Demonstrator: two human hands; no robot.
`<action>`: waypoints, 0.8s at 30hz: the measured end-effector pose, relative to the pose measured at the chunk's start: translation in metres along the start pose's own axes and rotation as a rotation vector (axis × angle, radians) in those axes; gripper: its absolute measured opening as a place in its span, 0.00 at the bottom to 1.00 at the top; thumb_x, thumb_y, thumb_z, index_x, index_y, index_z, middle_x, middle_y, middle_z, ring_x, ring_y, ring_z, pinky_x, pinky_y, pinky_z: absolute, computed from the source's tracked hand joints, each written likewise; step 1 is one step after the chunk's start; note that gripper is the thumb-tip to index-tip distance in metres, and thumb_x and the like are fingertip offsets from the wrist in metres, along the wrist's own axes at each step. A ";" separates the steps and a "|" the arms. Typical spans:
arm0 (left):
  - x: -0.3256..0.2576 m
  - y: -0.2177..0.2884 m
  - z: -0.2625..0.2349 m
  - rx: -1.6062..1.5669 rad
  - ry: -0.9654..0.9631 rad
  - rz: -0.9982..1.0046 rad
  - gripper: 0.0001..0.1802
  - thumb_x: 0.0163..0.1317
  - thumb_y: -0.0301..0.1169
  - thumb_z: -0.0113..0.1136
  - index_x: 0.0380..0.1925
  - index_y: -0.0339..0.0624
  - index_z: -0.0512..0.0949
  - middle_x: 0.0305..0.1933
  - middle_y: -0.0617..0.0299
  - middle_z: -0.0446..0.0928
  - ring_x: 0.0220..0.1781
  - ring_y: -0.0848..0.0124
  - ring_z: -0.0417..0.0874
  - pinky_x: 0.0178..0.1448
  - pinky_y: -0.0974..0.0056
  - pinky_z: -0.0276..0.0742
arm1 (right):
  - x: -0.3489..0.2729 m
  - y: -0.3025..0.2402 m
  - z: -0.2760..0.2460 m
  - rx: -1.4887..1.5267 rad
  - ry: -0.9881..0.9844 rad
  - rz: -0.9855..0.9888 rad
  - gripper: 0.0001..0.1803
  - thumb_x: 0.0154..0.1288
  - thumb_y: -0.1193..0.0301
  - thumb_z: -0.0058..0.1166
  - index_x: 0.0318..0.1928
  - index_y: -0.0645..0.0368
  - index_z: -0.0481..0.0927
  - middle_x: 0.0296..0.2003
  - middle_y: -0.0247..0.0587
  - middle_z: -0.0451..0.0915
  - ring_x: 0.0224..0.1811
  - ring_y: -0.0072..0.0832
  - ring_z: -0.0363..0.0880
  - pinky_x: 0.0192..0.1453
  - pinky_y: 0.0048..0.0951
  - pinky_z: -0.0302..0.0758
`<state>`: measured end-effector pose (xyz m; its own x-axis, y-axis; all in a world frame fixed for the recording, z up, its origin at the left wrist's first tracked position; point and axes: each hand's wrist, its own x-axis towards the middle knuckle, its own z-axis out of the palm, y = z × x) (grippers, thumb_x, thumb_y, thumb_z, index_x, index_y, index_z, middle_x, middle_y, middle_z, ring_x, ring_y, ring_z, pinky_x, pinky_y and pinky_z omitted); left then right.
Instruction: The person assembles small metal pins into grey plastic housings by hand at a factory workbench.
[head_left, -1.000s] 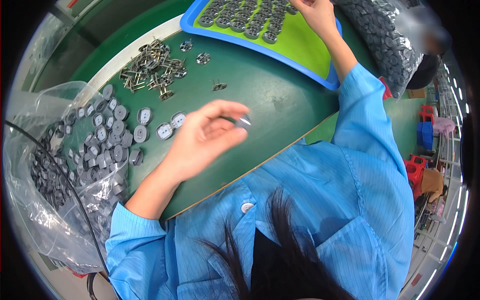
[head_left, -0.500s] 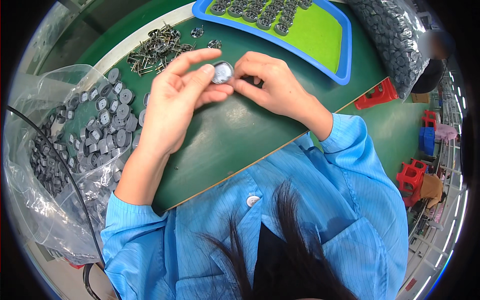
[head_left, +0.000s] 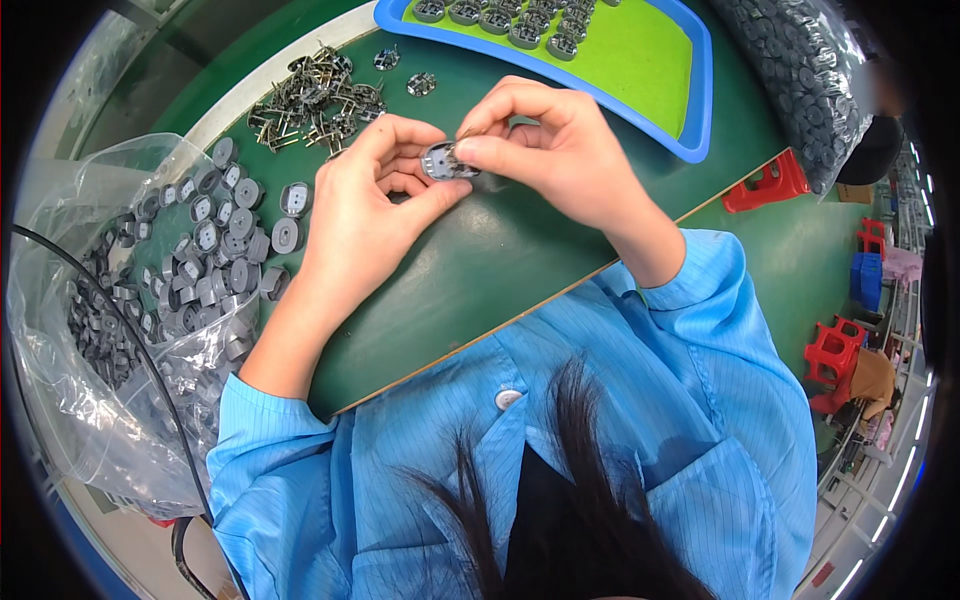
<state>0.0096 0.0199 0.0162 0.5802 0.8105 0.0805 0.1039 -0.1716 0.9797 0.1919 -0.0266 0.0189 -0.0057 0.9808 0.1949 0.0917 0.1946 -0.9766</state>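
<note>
- One grey housing (head_left: 437, 161) sits upper centre of the frame, between the two hands and off the table, its inner face showing.
- The left hand (head_left: 375, 195) grips it from the left, thumb below and fingers behind.
- The right hand (head_left: 560, 145) has thumb and forefinger pinched at the housing's right edge on one small dark part (head_left: 462, 145), too hidden to make out fully.
- A second ago the right hand was up at the tray, at the top of the frame; half a second ago the left fingers were spread wider around the housing.
- Left of the left hand, two loose housings (head_left: 287, 236) lie on the green table (head_left: 420, 300), beside one clear bag (head_left: 90, 420) at the left, with more housings too crowded to count.
- Upper left of centre: one heap of pinned metal parts (head_left: 310, 100), uncountable, and two single metal parts (head_left: 421, 84) just right of it.
- Top centre: one blue tray (head_left: 703, 100) with rows of filled housings (head_left: 525, 33), cut by the frame edge.
- Upper right: one bag of grey pieces (head_left: 800, 85).
</note>
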 end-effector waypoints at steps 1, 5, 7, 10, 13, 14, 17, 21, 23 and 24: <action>-0.002 0.005 0.000 0.021 -0.014 -0.059 0.18 0.48 0.22 0.70 0.39 0.34 0.76 0.35 0.59 0.80 0.32 0.78 0.80 0.38 0.73 0.78 | -0.001 0.002 0.005 -0.101 0.036 -0.068 0.06 0.55 0.72 0.65 0.32 0.60 0.83 0.28 0.29 0.77 0.26 0.14 0.71 0.27 0.17 0.67; -0.001 0.001 0.000 0.254 0.015 0.134 0.15 0.44 0.24 0.71 0.34 0.37 0.79 0.32 0.62 0.78 0.34 0.74 0.80 0.40 0.69 0.77 | 0.000 0.003 0.003 -0.512 0.032 -0.367 0.05 0.54 0.73 0.64 0.31 0.59 0.81 0.26 0.34 0.75 0.21 0.23 0.70 0.23 0.24 0.64; -0.002 0.003 0.000 0.292 0.030 0.182 0.16 0.44 0.25 0.72 0.34 0.37 0.79 0.33 0.61 0.78 0.34 0.72 0.79 0.39 0.68 0.77 | -0.001 0.003 0.006 -0.586 0.051 -0.434 0.06 0.54 0.73 0.63 0.32 0.59 0.81 0.27 0.35 0.76 0.22 0.25 0.71 0.23 0.24 0.67; -0.003 -0.001 -0.001 0.393 0.057 0.319 0.16 0.43 0.26 0.72 0.34 0.37 0.79 0.33 0.59 0.77 0.35 0.68 0.79 0.40 0.65 0.77 | -0.006 -0.002 0.012 -0.535 0.050 -0.352 0.07 0.54 0.74 0.63 0.34 0.59 0.80 0.28 0.36 0.77 0.24 0.25 0.75 0.26 0.23 0.72; -0.002 -0.001 -0.004 0.510 0.076 0.475 0.18 0.42 0.25 0.73 0.35 0.37 0.79 0.36 0.58 0.78 0.39 0.65 0.79 0.44 0.64 0.76 | -0.002 -0.011 0.007 -0.203 -0.050 0.054 0.09 0.54 0.76 0.63 0.36 0.62 0.79 0.28 0.37 0.79 0.27 0.21 0.79 0.30 0.22 0.77; -0.003 -0.001 -0.004 0.563 0.078 0.542 0.18 0.41 0.25 0.73 0.35 0.37 0.79 0.38 0.58 0.79 0.42 0.65 0.79 0.46 0.64 0.76 | 0.000 -0.013 0.004 0.005 -0.127 0.312 0.09 0.54 0.77 0.63 0.37 0.64 0.79 0.28 0.38 0.80 0.28 0.19 0.80 0.33 0.21 0.78; -0.008 0.002 0.000 0.614 0.081 0.546 0.18 0.39 0.26 0.74 0.33 0.39 0.79 0.37 0.59 0.78 0.42 0.61 0.78 0.46 0.61 0.74 | -0.005 -0.014 0.004 -0.106 -0.145 0.262 0.10 0.55 0.77 0.64 0.36 0.67 0.78 0.27 0.37 0.81 0.29 0.16 0.80 0.35 0.19 0.78; -0.019 0.011 -0.004 0.732 -0.004 0.492 0.25 0.37 0.27 0.74 0.39 0.42 0.75 0.43 0.57 0.75 0.49 0.58 0.74 0.54 0.58 0.68 | -0.025 -0.014 0.014 -0.291 -0.053 0.128 0.10 0.55 0.76 0.64 0.36 0.66 0.79 0.26 0.38 0.81 0.29 0.19 0.81 0.35 0.20 0.79; -0.019 0.029 -0.016 0.917 -0.093 0.465 0.31 0.37 0.28 0.73 0.45 0.42 0.71 0.48 0.56 0.71 0.56 0.56 0.69 0.59 0.56 0.64 | -0.032 -0.014 0.010 -0.449 0.009 -0.035 0.11 0.55 0.75 0.64 0.37 0.66 0.79 0.27 0.42 0.81 0.29 0.23 0.82 0.34 0.22 0.80; -0.017 0.038 -0.029 0.965 -0.127 0.419 0.29 0.38 0.28 0.72 0.44 0.41 0.72 0.46 0.55 0.71 0.54 0.55 0.71 0.58 0.56 0.67 | -0.034 -0.015 0.008 -0.460 0.023 -0.038 0.11 0.55 0.75 0.64 0.37 0.66 0.79 0.27 0.42 0.81 0.29 0.23 0.82 0.34 0.22 0.80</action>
<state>-0.0201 0.0161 0.0574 0.7926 0.5286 0.3038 0.4412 -0.8412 0.3125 0.1825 -0.0630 0.0264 0.0039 0.9715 0.2371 0.5240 0.1999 -0.8279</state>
